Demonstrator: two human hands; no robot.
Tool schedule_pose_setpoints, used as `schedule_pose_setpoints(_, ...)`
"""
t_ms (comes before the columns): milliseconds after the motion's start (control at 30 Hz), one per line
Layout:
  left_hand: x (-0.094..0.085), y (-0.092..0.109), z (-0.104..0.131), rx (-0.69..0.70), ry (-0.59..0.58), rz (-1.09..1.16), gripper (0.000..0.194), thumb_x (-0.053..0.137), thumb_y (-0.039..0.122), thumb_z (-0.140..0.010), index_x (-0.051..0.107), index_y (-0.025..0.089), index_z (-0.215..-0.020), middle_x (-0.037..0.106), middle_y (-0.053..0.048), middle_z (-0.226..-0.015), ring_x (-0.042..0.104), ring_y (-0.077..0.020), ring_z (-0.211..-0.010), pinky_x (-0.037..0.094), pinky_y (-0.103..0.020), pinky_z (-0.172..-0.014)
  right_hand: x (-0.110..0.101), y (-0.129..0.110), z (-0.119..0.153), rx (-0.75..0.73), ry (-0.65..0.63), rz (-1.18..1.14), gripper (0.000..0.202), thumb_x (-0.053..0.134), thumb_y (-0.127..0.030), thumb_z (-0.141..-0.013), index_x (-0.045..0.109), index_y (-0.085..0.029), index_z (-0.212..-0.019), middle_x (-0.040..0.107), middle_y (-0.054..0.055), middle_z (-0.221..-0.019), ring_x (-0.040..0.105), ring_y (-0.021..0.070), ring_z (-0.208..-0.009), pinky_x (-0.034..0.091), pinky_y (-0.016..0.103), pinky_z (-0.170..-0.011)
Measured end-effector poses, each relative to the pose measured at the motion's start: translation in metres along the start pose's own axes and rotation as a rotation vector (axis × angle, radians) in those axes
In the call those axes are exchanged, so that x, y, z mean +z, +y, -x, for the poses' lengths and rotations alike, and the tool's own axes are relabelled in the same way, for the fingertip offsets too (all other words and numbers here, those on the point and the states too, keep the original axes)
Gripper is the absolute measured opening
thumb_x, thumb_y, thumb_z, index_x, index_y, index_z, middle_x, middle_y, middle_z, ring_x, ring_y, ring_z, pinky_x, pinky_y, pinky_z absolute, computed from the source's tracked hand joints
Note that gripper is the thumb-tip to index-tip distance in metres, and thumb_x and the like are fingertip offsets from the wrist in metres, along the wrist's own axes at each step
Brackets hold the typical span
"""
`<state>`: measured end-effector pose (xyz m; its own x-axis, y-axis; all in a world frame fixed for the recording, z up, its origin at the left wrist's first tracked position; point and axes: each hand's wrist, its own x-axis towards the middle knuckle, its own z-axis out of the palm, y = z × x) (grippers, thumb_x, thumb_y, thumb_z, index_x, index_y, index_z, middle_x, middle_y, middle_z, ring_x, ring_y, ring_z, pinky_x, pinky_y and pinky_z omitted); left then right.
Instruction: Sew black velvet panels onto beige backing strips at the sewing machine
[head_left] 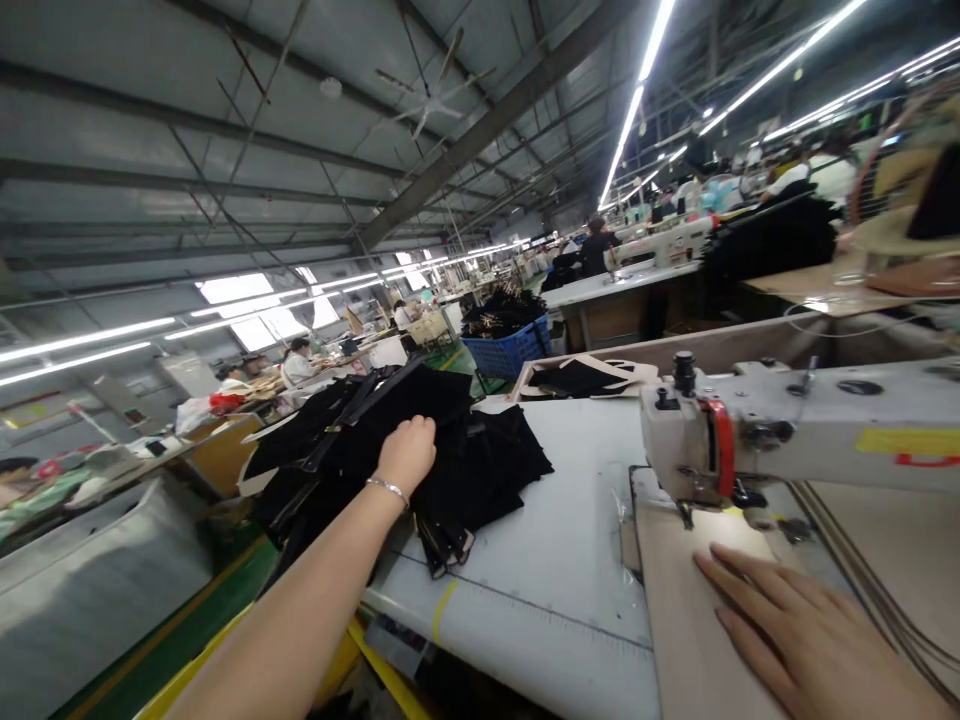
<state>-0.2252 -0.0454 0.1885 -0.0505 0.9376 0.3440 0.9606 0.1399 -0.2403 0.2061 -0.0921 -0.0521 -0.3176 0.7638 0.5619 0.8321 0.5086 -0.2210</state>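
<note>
In the head view, a pale work table (574, 500) runs under both hands, with a dark ruler line and a yellow tape mark (444, 611) near its front edge. The left hand (407, 455) is on the pile of black fabric pieces (442, 400), its fingers curled down on the cloth – whether they pinch a piece, I cannot tell. The right hand (810, 620) lies released and spread, palm down, on the beige panel (675, 600), just beside the needle area of the sewing machine (795, 415).

The pile covers the table's left end and spills over its edge. Between pile and machine there is a bare stretch of tabletop – open room for moving – while the machine's head and arm bound it on the right. Beyond the far edge stand a blue basket (510, 350) and other sewing tables; left of the table, green floor (180, 620) shows beside a pale bin (105, 590). Strip lights (637, 95) and a ceiling fan (429, 103) hang overhead.
</note>
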Motion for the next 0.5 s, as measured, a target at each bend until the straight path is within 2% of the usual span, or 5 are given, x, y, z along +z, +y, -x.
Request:
schedule_pose_setpoints(100, -0.025, 0.026, 0.001, 0.037, -0.012, 0.097, 0.045, 0.046, 0.006, -0.081, 0.055, 0.004, -0.125, 0.059, -0.02, -0.12, 0.057, -0.032, -0.113, 0.042, -0.045, -0.099, -0.019, -0.013, -0.008, -0.02, -0.114, 0.096, 0.051, 0.046, -0.049, -0.09, 0.049, -0.031, -0.137, 0.058, 0.002, -0.134, 0.055, 0.0265, -0.116, 0.042, 0.049, -0.097)
schedule_pose_setpoints(167, -0.029, 0.062, 0.018, 0.167, -0.095, 0.21, 0.051, 0.051, 0.009, -0.079, 0.055, 0.013, -0.13, 0.062, -0.012, -0.124, 0.059, -0.0256, -0.112, 0.045, -0.035, -0.099, -0.03, -0.019, -0.016, -0.019, -0.172, 0.092, 0.047, 0.043, -0.045, -0.093, 0.05, -0.028, -0.136, 0.058, 0.004, -0.132, 0.054, 0.0274, -0.116, 0.043, 0.05, -0.094)
schedule_pose_setpoints(267, -0.01, 0.129, 0.058, 0.472, -0.37, 0.405, 0.036, 0.054, 0.019, -0.083, 0.065, 0.023, -0.117, 0.072, 0.001, -0.083, 0.068, -0.0144, -0.074, 0.053, -0.022, -0.073, -0.04, -0.022, -0.024, -0.018, -0.216, 0.079, 0.043, 0.041, -0.041, -0.094, 0.052, -0.028, -0.133, 0.06, 0.005, -0.129, 0.055, 0.0256, -0.114, 0.043, 0.047, -0.092)
schedule_pose_setpoints(333, 0.014, 0.17, 0.073, 0.644, -0.502, 0.557, 0.026, 0.047, 0.024, -0.091, 0.07, 0.019, -0.102, 0.068, -0.001, -0.072, 0.066, -0.0153, -0.067, 0.053, -0.025, -0.069, -0.043, -0.023, -0.026, -0.017, -0.221, 0.082, 0.042, 0.04, -0.041, -0.095, 0.05, -0.029, -0.134, 0.058, 0.004, -0.13, 0.053, 0.0234, -0.117, 0.04, 0.045, -0.096)
schedule_pose_setpoints(500, 0.077, 0.219, 0.036, 0.505, -0.175, 0.672, 0.033, 0.052, 0.026, -0.092, 0.056, 0.019, -0.124, 0.056, -0.011, -0.12, 0.05, -0.0248, -0.118, 0.038, -0.04, -0.104, -0.046, -0.024, -0.025, -0.015, -0.221, 0.079, 0.043, 0.04, -0.04, -0.096, 0.047, -0.029, -0.137, 0.054, 0.004, -0.135, 0.048, 0.0225, -0.123, 0.035, 0.045, -0.102)
